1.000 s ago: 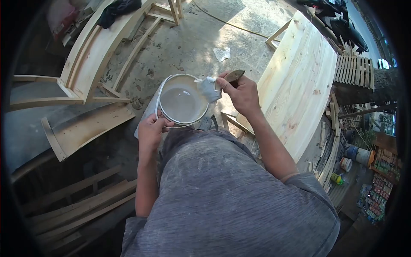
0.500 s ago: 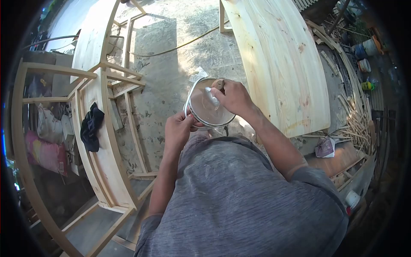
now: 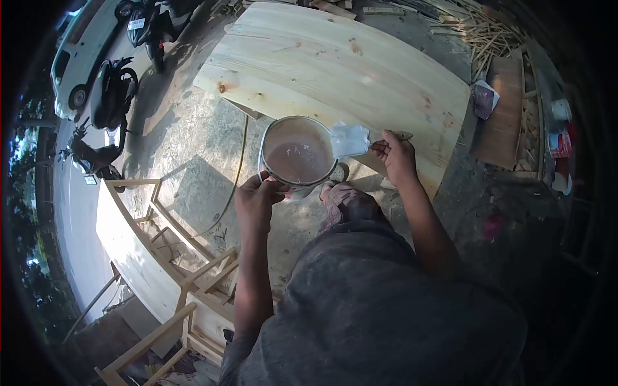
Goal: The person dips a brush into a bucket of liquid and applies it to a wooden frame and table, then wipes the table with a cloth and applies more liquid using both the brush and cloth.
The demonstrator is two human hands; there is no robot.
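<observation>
My left hand grips the near rim of a round metal can with pale paste inside, held up in front of me. In my right hand is a putty knife by its handle; its wide blade carries a pale lump and sits at the can's right rim. Just beyond the can lies a large curved panel of pale wood boards.
A concrete floor with a yellow cable lies below. Curved wooden frames stand at lower left. Motorbikes and a car are parked at upper left. Wood scraps and buckets sit at the right.
The view has swung round, so the wood panel now lies ahead. My right hand lifted the putty knife out of the can to its right rim, blade loaded with paste.
</observation>
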